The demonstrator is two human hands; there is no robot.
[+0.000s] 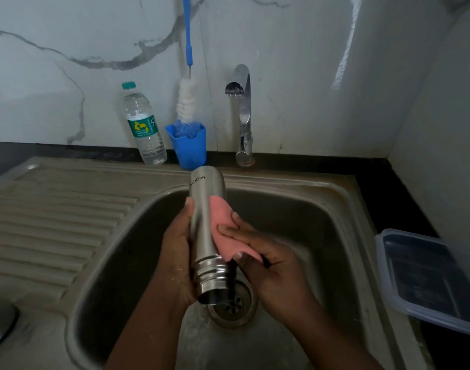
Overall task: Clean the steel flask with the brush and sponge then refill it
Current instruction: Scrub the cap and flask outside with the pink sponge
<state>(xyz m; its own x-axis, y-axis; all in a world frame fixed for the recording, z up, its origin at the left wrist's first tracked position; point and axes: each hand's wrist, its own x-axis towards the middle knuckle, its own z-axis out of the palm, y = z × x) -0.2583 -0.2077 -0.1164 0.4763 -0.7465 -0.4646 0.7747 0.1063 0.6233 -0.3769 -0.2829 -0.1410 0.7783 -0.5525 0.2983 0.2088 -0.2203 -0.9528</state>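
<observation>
Over the sink (335, 204), the left hand (179, 252) grips the flask (201, 231) with its open mouth tilted down toward the drain, probably so water runs out, while the right hand (265, 263) presses the pink sponge (223, 225) against its side.

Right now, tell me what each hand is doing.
Left hand: closed around the flask, held over the sink.
Right hand: presses the pink sponge against the flask, gripping it.

tap (241, 113) above basin, cup (189, 148) beside
</observation>
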